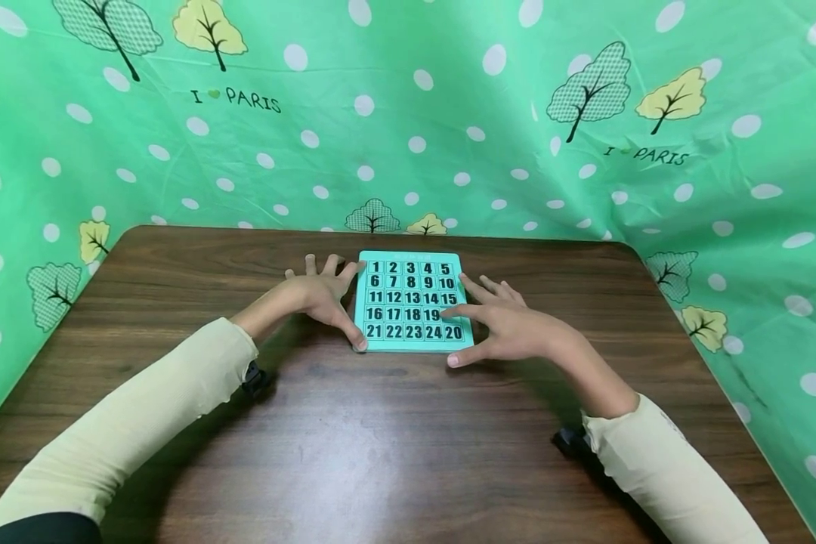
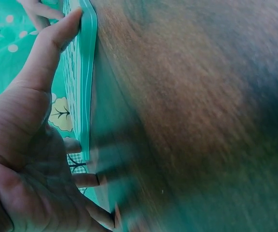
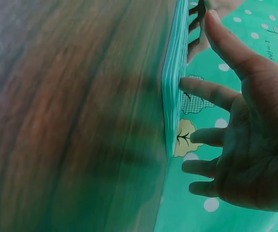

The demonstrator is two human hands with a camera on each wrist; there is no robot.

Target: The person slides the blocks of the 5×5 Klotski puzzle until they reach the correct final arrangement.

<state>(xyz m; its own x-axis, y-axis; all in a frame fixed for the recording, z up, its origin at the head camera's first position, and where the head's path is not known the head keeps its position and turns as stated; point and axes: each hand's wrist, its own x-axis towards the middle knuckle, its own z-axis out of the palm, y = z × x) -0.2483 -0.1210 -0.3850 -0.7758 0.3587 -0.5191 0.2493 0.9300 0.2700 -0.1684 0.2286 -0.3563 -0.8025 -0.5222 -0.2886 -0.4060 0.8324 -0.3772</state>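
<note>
A turquoise sliding number puzzle (image 1: 413,258) lies flat on the table, its black numbers facing up. Rows 1 to 15 run in order; 16 to 19 fill the fourth row's left part, and the bottom row reads 21, 22, 23, 24, 20. My left hand (image 1: 319,296) spreads along the left side, thumb at the near-left corner and index fingertip by the upper left edge. In the left wrist view, that thumb (image 2: 57,38) presses the frame's rim. My right hand (image 1: 517,329) reaches over the right edge, index fingertip beside tile 19, thumb near the lower right corner, other fingers extended.
The dark wooden table (image 1: 353,438) stretches toward me. Behind it and at both sides hangs a green curtain (image 1: 381,143) with white dots and printed trees. Black straps (image 1: 254,378) show at the cuffs of the pale sleeves (image 1: 156,393).
</note>
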